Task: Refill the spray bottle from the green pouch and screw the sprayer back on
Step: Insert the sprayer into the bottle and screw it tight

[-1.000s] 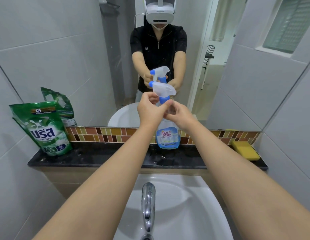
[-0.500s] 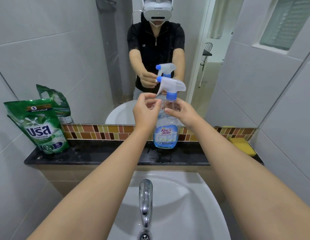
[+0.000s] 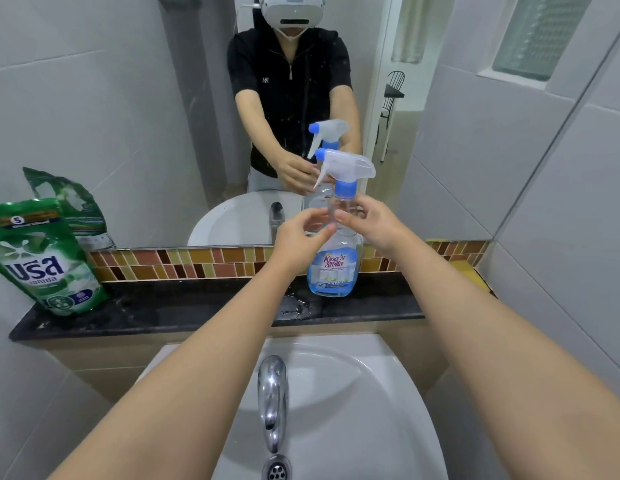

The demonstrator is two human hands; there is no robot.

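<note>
The clear spray bottle, with blue liquid low inside and a blue label, stands upright on the black ledge. Its white sprayer sits on the neck by a blue collar, nozzle pointing left. My right hand holds the bottle's neck just under the collar with its fingertips. Just left of the neck is my left hand, fingers loosely curled and holding nothing. The green pouch leans against the wall at the ledge's left end.
A white basin with a chrome tap lies below the ledge. The mirror behind the ledge reflects me, the bottle and the pouch. A yellow sponge lies at the ledge's right end. A wet patch marks the ledge near the bottle.
My left hand has let go of the blue collar and dropped beside the neck. My right hand stays at the neck. The bottle still stands on the ledge.
</note>
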